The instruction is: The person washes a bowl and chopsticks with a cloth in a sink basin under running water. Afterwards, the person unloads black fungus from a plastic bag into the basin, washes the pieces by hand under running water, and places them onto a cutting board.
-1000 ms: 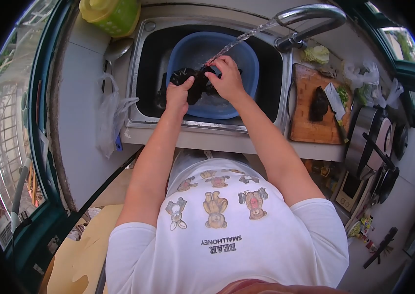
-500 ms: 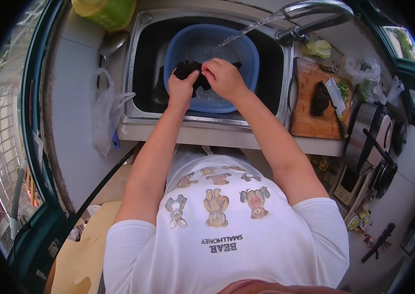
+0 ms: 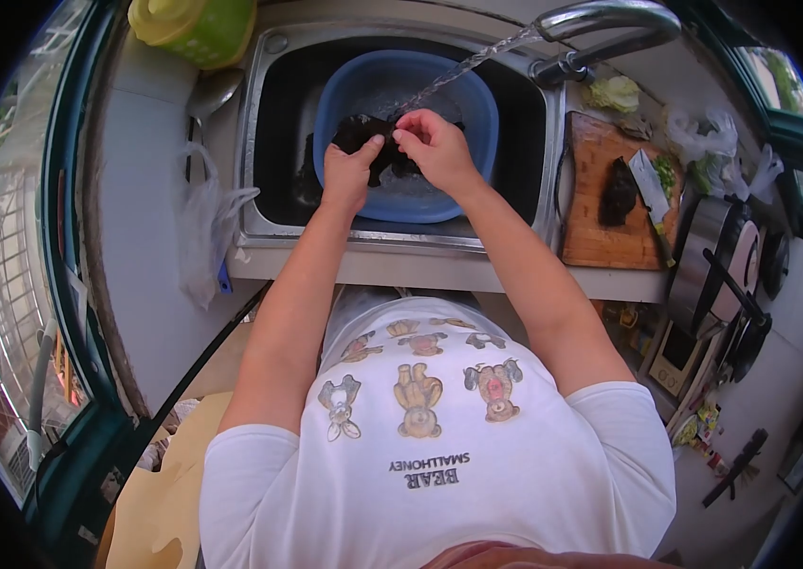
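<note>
My left hand (image 3: 350, 169) grips a dark, floppy, ragged-edged piece that looks like wood ear mushroom (image 3: 360, 132), thumb on top, over the blue basin (image 3: 487, 123). At the piece's right edge, the thumb and fingertips of my right hand (image 3: 435, 147) are pinched together. What lies between those fingertips is too small to make out. More dark pieces (image 3: 403, 163) show below the hands, in the water. From the faucet (image 3: 610, 19), a stream of water (image 3: 468, 66) runs into the basin behind my hands.
The basin stands in a dark sink with a metal rim (image 3: 255, 123). Right of it, a cutting board (image 3: 596, 152) carries a dark lump (image 3: 619, 192), a knife (image 3: 649, 182) and chopped greens (image 3: 664, 174). A plastic bag (image 3: 202, 228) hangs at the left, near a ladle (image 3: 215, 92).
The right fingertips have shifted slightly at the dark piece's edge. The left hand keeps its hold, and the water still runs. The view has tilted a little.
</note>
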`<state>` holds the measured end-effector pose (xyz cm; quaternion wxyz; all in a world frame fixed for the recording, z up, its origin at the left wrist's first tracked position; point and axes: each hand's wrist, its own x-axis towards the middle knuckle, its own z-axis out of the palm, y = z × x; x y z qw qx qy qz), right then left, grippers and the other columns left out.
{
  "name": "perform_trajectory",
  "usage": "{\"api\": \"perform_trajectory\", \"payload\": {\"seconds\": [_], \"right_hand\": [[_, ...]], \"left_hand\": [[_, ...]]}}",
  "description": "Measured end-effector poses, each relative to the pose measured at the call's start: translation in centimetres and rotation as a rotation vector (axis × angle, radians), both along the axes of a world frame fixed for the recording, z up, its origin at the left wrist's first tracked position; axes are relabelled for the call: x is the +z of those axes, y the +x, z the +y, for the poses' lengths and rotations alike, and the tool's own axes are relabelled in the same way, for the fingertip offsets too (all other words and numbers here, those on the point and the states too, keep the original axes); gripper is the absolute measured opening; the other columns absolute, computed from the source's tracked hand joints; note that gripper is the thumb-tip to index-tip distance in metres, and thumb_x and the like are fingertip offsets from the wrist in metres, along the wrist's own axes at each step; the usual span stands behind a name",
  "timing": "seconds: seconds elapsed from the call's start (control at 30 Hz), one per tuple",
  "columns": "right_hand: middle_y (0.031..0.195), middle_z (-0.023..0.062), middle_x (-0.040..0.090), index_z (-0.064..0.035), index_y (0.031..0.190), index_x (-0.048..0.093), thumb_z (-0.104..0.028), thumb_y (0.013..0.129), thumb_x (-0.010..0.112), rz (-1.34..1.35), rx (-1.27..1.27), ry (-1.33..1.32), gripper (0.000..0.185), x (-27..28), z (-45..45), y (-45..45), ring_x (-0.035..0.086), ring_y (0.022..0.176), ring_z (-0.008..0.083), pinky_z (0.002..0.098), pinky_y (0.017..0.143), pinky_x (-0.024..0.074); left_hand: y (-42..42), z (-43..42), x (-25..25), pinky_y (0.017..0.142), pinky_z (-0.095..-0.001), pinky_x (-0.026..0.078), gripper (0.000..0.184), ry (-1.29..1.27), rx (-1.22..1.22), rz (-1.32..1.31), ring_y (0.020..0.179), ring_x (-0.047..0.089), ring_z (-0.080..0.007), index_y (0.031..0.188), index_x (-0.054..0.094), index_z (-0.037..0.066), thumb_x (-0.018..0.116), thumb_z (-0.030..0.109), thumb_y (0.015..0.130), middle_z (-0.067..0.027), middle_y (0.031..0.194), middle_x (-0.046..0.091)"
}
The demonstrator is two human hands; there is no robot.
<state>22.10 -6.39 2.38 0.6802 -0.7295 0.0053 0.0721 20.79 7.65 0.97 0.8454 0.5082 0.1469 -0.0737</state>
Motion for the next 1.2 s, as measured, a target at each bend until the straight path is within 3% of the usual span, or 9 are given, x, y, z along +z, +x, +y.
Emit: {"api": "perform_trajectory", "payload": {"seconds": [0.23,0.33,0.57,0.67,0.77,0.87,0.93,0.97,1.2], "right_hand": [[0.071,0.0061,0.06,0.0022,0.087,0.058,-0.006,0.077,0.06,0.018,0.077,-0.099,0.013,-0.9,-0.2,1.1,0.058,0.06,0.0116,0.0252,0.056,0.0474],[0.071,0.0065,0.06,0.0027,0.086,0.057,-0.004,0.077,0.059,0.176,0.046,0.117,0.012,-1.1,-0.1,1.2,0.058,0.061,0.0115,0.0241,0.055,0.0475],[0.071,0.0077,0.059,0.0023,0.086,0.056,-0.004,0.081,0.054,0.198,-0.015,0.1,0.008,-1.6,0.3,1.9,0.057,0.058,0.0121,0.0234,0.054,0.0473],[0.074,0.0077,0.06,0.0006,0.086,0.055,-0.008,0.083,0.055,0.382,-0.132,0.162,0.009,-1.2,0.5,2.3,0.057,0.061,0.013,0.0244,0.056,0.0476],[0.081,0.0083,0.059,-0.0011,0.087,0.054,-0.01,0.084,0.054,0.613,-0.149,0.227,0.009,0.5,0.7,3.1,0.058,0.07,0.0151,0.0282,0.063,0.0489],[0.086,0.0107,0.059,-0.0008,0.088,0.054,-0.008,0.083,0.054,0.681,-0.182,0.45,0.009,-0.4,1.0,3.8,0.058,0.077,0.0186,0.0337,0.069,0.0496],[0.088,0.0115,0.058,-0.0003,0.089,0.053,-0.006,0.082,0.054,0.61,-0.249,0.551,0.009,-3.9,0.7,4.5,0.058,0.081,0.0203,0.0363,0.073,0.0492],[0.091,0.0118,0.058,0.0009,0.093,0.053,-0.004,0.082,0.054,0.633,-0.271,0.516,0.012,-4.2,0.2,4.5,0.057,0.085,0.0221,0.0355,0.076,0.0484],[0.095,0.005,0.056,-0.0037,0.1,0.053,-0.011,0.086,0.052,0.536,-0.233,0.467,0.016,-0.6,1.7,3.4,0.055,0.088,0.016,0.0287,0.079,0.0455]], "left_hand": [[0.3,0.1,-0.7,0.072,-0.0256,0.046,0.016,-0.005,-0.006,0.022,0.078,0.058,-0.0129,0.093,0.06,0.004,0.061,-0.001,0.078,-0.0027,0.087,0.062],[0.4,-0.1,-1.1,0.072,-0.0251,0.045,0.016,-0.043,0.021,0.052,0.077,0.057,-0.0125,0.093,0.06,0.004,0.062,-0.001,0.077,-0.0025,0.087,0.062],[0.9,-0.1,-1.1,0.073,-0.0262,0.046,0.018,-0.088,0.047,0.083,0.079,0.057,-0.0137,0.094,0.06,0.005,0.061,-0.001,0.077,-0.0035,0.089,0.062],[1.6,-0.6,-0.5,0.072,-0.0273,0.047,0.02,0.038,0.135,0.127,0.079,0.058,-0.0145,0.098,0.059,0.004,0.06,0.002,0.079,-0.004,0.09,0.063],[2.3,-0.9,-1.4,0.084,-0.034,0.043,0.028,0.443,-0.012,0.021,0.094,0.057,-0.0225,0.104,0.056,0.0,0.057,-0.001,0.076,-0.0118,0.103,0.06],[1.2,-2.3,-0.9,0.1,-0.0397,0.029,0.046,1.059,-0.301,-0.669,0.119,0.041,-0.033,0.117,0.048,-0.003,0.053,0.001,0.071,-0.02,0.123,0.046],[-0.3,-3.0,0.0,0.107,-0.0412,0.012,0.062,0.914,-0.429,-0.642,0.131,0.018,-0.037,0.127,0.036,-0.004,0.05,0.005,0.068,-0.0223,0.137,0.028],[-0.9,-2.8,-1.3,0.108,-0.0415,0.009,0.062,0.759,-0.468,-0.561,0.133,0.014,-0.0358,0.133,0.026,-0.004,0.047,0.012,0.077,-0.0218,0.139,0.024],[-1.7,-4.4,-0.5,0.107,-0.0411,0.01,0.048,0.991,-0.092,-0.65,0.133,0.014,-0.0373,0.131,0.028,-0.004,0.04,0.018,0.089,-0.0218,0.141,0.022]]}}
